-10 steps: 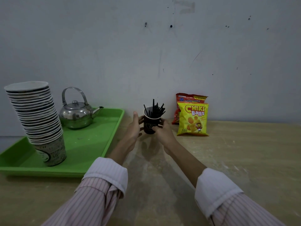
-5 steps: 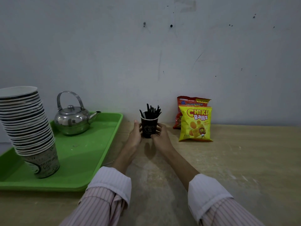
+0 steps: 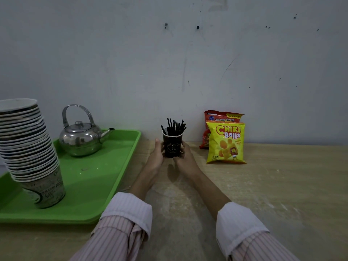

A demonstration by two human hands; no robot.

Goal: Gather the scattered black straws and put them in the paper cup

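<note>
A stack of cups (image 3: 28,147) and a kettle (image 3: 81,140) sit on the green tray (image 3: 90,185); the left hand (image 3: 156,156) curls round one side of the paper cup (image 3: 172,147); the black straws (image 3: 174,127) all stand inside it; the right hand (image 3: 186,161) wraps the other side; a second ago the cup leaned, now it stands straight on the table (image 3: 282,185) near the wall (image 3: 113,72); no straws lie about, so the job looks done; snack bags (image 3: 226,144) stand just right.

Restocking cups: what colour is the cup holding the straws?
The paper cup is black with a white rim; head view shows it best.
</note>
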